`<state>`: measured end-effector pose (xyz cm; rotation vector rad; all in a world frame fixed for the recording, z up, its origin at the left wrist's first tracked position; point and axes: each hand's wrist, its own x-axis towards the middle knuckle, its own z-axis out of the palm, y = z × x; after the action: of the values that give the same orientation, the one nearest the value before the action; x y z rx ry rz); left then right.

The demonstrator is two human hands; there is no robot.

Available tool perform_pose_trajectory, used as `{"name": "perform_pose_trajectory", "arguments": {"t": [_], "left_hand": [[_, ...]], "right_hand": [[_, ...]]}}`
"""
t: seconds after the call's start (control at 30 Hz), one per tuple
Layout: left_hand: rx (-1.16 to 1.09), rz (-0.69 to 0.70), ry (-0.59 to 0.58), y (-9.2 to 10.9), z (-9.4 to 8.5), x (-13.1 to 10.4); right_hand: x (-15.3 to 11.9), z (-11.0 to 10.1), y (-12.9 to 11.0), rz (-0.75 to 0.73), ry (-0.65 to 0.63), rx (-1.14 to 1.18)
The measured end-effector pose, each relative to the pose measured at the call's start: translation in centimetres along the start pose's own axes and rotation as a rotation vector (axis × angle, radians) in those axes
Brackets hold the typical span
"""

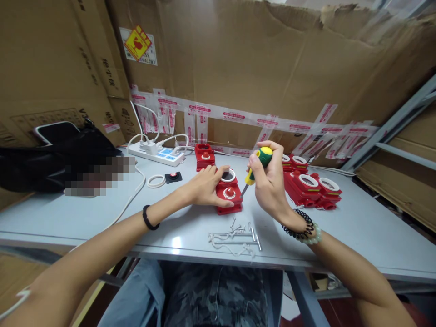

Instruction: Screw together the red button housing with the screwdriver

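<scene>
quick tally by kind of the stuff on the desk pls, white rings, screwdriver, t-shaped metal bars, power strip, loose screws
wide white rings: 6 (5 on red housings, 1 loose)
screwdriver: 1
t-shaped metal bars: 2
power strip: 1
total: 10, without the loose screws, too jumbled to count

Screwdriver handle green, yellow; bag camouflage-patterned.

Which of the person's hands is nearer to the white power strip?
Left. The left hand rests on a red housing, to the right of the power strip; the right hand, gripping a screwdriver, is farther right.
</scene>
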<state>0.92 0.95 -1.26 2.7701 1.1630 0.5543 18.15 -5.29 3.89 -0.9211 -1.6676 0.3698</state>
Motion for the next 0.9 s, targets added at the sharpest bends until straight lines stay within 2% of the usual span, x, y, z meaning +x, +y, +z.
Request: {"name": "perform_pose_trajectory", "arguments": {"t": [0.27, 0.47, 0.53, 0.83, 0.9], "left_hand": [[-0.015, 0.018, 0.007, -0.2, 0.2, 0.1], [-0.007, 0.017, -0.009, 0.0, 0.0, 0.1], [-0.018, 0.011, -0.009, 0.1, 0.0, 0.1], [-0.035, 0.007, -0.021, 0.1, 0.0, 0.1], [-0.041, 0.005, -0.023, 0.1, -0.1, 0.0]], "right_hand": [[0.9, -0.6, -0.9, -0.250, 0.051, -0.462], [1.8, -2.0, -1.3, -0.185, 0.095, -0.869], [2.2, -2.4, -1.6, -0.144, 0.096, -0.927], [3.4, -3.8, -3.1, -0.117, -0.282, -0.833], [3.9, -4.4, -3.4, -0.125, -0.413, -0.778]]}}
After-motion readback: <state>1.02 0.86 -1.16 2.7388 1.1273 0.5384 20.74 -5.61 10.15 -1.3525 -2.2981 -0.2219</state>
